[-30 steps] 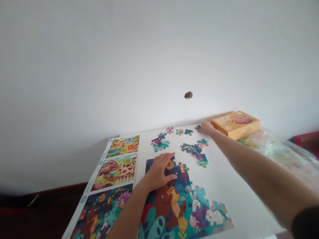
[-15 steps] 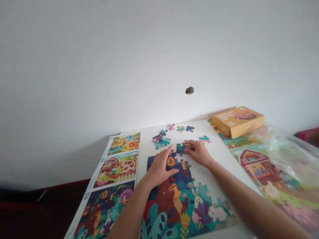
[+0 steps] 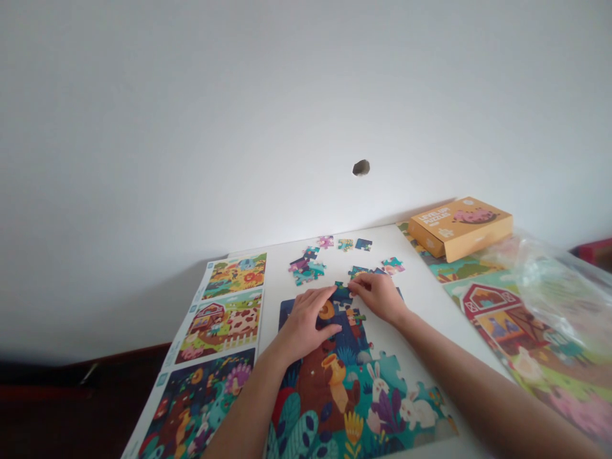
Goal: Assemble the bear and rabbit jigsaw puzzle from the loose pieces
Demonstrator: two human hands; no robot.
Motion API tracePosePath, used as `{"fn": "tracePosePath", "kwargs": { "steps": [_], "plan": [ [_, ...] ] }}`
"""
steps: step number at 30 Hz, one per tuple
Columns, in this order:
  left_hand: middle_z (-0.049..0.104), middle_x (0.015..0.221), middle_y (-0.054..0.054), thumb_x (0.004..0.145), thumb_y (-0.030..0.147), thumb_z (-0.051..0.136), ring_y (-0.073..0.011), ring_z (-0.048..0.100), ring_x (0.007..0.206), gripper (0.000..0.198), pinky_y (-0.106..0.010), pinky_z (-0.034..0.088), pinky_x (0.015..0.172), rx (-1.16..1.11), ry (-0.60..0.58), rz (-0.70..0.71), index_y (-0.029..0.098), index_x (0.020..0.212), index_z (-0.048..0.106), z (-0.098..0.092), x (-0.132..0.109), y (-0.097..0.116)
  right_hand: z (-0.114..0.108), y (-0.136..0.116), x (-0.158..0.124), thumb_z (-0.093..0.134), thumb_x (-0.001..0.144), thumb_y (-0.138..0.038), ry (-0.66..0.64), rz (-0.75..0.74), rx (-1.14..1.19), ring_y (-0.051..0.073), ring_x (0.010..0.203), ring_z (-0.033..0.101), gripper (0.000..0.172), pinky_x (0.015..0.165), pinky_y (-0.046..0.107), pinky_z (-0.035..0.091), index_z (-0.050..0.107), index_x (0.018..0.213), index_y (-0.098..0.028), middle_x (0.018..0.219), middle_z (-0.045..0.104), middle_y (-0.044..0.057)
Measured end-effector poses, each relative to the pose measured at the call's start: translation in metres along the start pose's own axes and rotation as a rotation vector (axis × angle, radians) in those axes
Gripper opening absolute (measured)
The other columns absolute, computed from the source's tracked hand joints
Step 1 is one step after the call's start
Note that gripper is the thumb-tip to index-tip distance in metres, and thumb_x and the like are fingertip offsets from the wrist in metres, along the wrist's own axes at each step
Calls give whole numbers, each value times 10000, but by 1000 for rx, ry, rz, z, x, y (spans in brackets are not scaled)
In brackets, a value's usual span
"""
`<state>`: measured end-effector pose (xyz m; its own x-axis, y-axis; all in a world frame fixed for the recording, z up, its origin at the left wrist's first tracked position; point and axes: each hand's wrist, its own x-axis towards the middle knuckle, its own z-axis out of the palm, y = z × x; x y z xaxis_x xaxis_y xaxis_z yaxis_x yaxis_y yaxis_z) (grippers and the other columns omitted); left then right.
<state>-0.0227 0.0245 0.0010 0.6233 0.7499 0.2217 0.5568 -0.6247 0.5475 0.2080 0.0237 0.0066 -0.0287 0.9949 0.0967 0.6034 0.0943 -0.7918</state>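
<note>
A partly joined jigsaw puzzle (image 3: 351, 376) with a bear, white rabbits and leaves lies on the white table. My left hand (image 3: 308, 319) rests flat on its upper left part, fingers stretched out and thumb apart. A dark blue-green puzzle piece (image 3: 342, 293) sits at the puzzle's top edge, beside the left fingertips. My right hand (image 3: 377, 294) pinches this piece at its right side between thumb and index finger. Whether the piece is locked into its neighbours I cannot tell. More loose pieces (image 3: 359, 272) show just behind the right hand, partly hidden by it.
Several loose pieces (image 3: 308, 271) lie toward the wall. A printed picture sheet (image 3: 222, 322) lies at left. An orange puzzle box (image 3: 461, 226) stands at back right on a farm-scene sheet (image 3: 530, 344), near a clear plastic bag (image 3: 559, 287). The wall has a hole (image 3: 361, 167).
My right hand has brought the dark piece slightly toward me and left, to the puzzle's top edge. Loose pieces behind it now show more. My left hand stays almost in place.
</note>
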Motion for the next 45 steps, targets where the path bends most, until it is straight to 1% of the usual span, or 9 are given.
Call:
{"fn": "tracePosePath", "kwargs": {
  "steps": [4,7,12,17,21,26,29,37,45],
  "plan": [
    [598,1346,-60,909,309,636,-237,540,1263,521,-414,421,1097,-83,130,-14,290,1405,478,3,2,5,4,-7,-4,574,899,-399,-47,39,287,188,714,679,260,684,279,489,706,803,-197,790,761,31],
    [672,1214,-56,971,291,531,-206,627,1128,313,-355,482,1016,-175,273,-52,253,1274,596,5,5,8,6,-11,-6,582,899,-410,-99,-10,339,190,758,681,272,727,285,498,708,804,-189,804,755,38],
    [703,1074,-52,969,337,533,-175,680,905,339,-300,544,851,-301,422,-228,226,1287,577,6,5,4,5,-11,-7,558,924,-398,2,-42,307,182,806,661,267,731,284,499,733,948,-197,881,753,46],
    [708,1135,-56,962,362,536,-199,673,1011,296,-313,538,895,-334,363,-223,240,1207,651,7,5,4,6,-11,-9,600,905,-409,-24,-140,302,142,732,615,366,655,256,500,675,1215,-230,998,730,52],
    [714,1015,-46,952,367,558,-172,678,872,351,-284,549,799,-423,310,-234,228,1270,605,11,6,9,10,-14,-11,630,876,-345,-121,-220,257,130,715,604,325,674,255,510,689,1180,-245,944,713,31],
    [697,1053,-57,954,312,542,-177,667,896,344,-297,544,811,-404,317,-235,218,1282,586,11,7,7,10,-11,-9,579,881,-352,-115,-21,407,144,560,625,274,541,257,518,679,1085,-198,699,676,0],
    [697,1095,-58,943,215,516,-195,653,985,321,-345,524,910,-256,287,-186,224,1252,600,9,7,5,6,-5,-5,552,889,-336,-45,44,312,141,477,595,253,529,270,508,697,1032,-186,629,662,-12],
    [644,1142,-69,908,98,461,-212,605,1115,324,-396,501,998,-126,205,-102,227,1158,623,11,8,4,6,6,5,560,923,-228,11,-192,-172,209,961,655,223,876,308,475,759,1023,-249,981,746,50],
    [633,1103,-65,898,103,475,-215,607,1095,307,-396,506,994,-88,192,-107,227,1114,656,10,9,4,10,5,13,551,932,-220,7,-210,-260,219,908,596,238,872,316,442,780,984,-264,918,749,36]
  ]
}}
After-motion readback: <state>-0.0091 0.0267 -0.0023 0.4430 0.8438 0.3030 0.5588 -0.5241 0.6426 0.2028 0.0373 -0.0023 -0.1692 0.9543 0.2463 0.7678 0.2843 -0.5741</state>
